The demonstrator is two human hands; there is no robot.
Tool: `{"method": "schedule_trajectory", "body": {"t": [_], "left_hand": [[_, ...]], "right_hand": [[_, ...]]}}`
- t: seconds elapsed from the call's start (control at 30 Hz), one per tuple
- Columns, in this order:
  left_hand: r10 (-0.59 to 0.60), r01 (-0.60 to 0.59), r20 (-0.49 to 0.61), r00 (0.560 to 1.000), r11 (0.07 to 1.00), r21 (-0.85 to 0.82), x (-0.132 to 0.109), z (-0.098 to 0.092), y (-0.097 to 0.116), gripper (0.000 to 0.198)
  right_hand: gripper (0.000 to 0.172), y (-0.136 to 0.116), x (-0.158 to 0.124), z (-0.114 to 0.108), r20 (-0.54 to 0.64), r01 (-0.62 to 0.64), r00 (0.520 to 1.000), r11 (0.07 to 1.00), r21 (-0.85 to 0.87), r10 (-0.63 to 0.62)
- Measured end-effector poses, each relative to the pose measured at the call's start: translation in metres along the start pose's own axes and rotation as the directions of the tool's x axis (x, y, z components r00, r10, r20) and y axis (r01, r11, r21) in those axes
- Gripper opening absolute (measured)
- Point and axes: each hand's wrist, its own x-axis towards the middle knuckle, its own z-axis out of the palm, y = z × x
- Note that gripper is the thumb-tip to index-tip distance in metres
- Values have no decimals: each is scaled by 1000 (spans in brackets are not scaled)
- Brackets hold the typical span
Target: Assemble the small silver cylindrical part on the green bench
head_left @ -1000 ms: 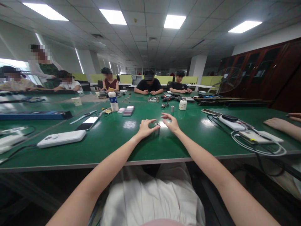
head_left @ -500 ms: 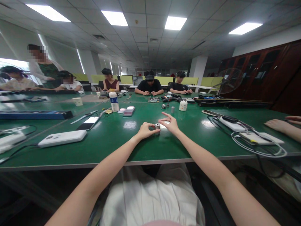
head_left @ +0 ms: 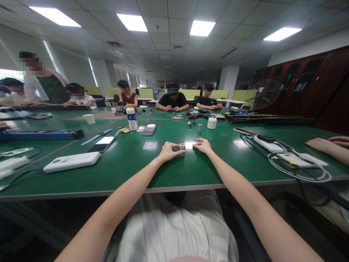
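In the head view, my left hand (head_left: 169, 152) grips a small silvery metal cylinder (head_left: 182, 147) between thumb and fingers. The cylinder stands upright, with a ring-like top facing up, on the green table (head_left: 163, 174). To its right, apart from it, my right hand (head_left: 204, 146) rests low over the table with its fingers spread and nothing visible in them. Farther off are another small grey cylinder (head_left: 200, 127) and some small dark metal parts (head_left: 189, 124).
A white jar (head_left: 212, 122) and a blue-labelled bottle (head_left: 132, 117) stand beyond my hands. Left lie a white power bank (head_left: 72, 162) and a phone (head_left: 101, 144). Cables (head_left: 272, 160) tangle at right, near another person's hand (head_left: 320, 144). Several people sit around the table.
My right hand has moved away from the metal cylinder, to the right and lower, with its raised fingers coming down. My left hand stays on the cylinder.
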Motion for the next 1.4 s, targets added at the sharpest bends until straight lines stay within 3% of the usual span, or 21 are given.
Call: {"method": "schedule_trajectory", "body": {"t": [0.17,0.37,0.53,0.73,1.17,1.4], "left_hand": [[-6,6,7,1000,1000,5,0,0,1,41],[-4,4,10,1000,1000,9,0,0,-1,40],[1,-1,13,1000,1000,5,1,1,-2,40],[5,-5,25,1000,1000,1,1,0,-2,38],[31,-31,22,999,1000,-1,1,-1,-1,37],[71,-71,-27,997,997,-4,0,-1,-1,38]], "right_hand": [[29,-4,0,0,-37,10,999,1000,-11,-10],[28,-5,-7,2,23,68,997,997,29,-69],[32,-30,-16,6,41,202,976,963,180,-213],[28,-56,-34,19,68,352,916,874,335,-395],[18,-59,-40,23,45,412,899,874,259,-437],[33,-61,-41,18,11,353,923,860,368,-384]]}}
